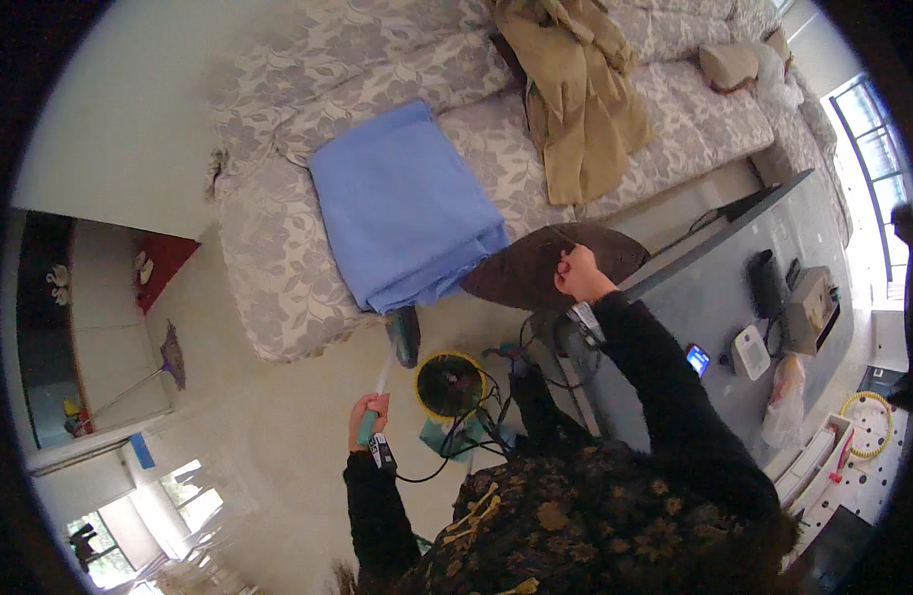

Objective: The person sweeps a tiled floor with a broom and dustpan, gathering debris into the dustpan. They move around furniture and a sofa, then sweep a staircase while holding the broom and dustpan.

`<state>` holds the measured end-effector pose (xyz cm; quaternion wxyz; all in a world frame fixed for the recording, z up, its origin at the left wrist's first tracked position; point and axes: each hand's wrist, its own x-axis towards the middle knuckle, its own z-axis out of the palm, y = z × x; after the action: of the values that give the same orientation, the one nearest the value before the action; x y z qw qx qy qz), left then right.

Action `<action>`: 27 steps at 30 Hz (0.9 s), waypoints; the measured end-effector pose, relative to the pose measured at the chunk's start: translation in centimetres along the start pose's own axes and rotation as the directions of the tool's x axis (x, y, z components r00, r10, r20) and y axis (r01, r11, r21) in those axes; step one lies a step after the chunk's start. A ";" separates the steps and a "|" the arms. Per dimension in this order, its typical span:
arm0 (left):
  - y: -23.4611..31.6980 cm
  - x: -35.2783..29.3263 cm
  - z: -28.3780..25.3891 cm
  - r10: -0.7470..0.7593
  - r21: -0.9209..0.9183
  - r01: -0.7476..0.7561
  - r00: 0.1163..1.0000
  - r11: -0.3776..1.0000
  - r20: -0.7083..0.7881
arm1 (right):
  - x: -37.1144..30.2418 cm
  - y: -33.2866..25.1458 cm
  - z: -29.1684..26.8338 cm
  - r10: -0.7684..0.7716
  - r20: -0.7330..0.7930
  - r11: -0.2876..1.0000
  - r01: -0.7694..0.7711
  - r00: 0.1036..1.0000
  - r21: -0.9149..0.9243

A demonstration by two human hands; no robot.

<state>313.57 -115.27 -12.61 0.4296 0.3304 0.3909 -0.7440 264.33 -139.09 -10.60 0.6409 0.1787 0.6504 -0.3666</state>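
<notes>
While gripped, teal-handled duster [389, 369] beside blue blanket [402, 203].

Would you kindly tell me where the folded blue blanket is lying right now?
The folded blue blanket lies on the floral sofa, left of centre in the head view, left of the tan coat.

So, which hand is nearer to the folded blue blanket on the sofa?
Left. The left hand holds a long tool just below the blue blanket; the right hand grips brown cloth farther to its right.
</notes>
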 end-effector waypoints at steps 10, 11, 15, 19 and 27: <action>-4.9 -5.3 -2.5 0.154 -0.216 -0.112 0.969 0.970 0.192 | -22.8 -12.4 14.9 -0.490 0.531 0.790 0.610 0.691 -0.064; -5.8 -6.8 -2.5 0.128 -0.259 -0.078 0.974 0.963 0.185 | -24.0 -13.7 17.7 -0.513 0.575 0.764 0.644 0.638 -0.033; -10.5 -10.9 -3.2 0.454 0.385 -0.515 0.857 0.766 0.244 | -26.0 -16.2 23.4 -0.431 0.889 0.596 0.789 0.156 0.151; -13.4 -15.1 -6.7 0.199 -0.354 -0.090 0.938 0.931 0.285 | -25.2 -15.1 20.5 -0.288 0.939 0.426 0.854 -0.186 0.300; -17.2 -24.0 -15.4 0.390 -0.345 -0.296 0.887 0.891 0.248 | -19.6 -6.0 8.8 -0.099 0.974 0.692 0.718 0.206 -0.081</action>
<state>310.39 -87.18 5.00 0.6563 0.2053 0.3604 -0.6303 268.55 -144.70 10.55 0.7783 -0.4354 0.2618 -0.3690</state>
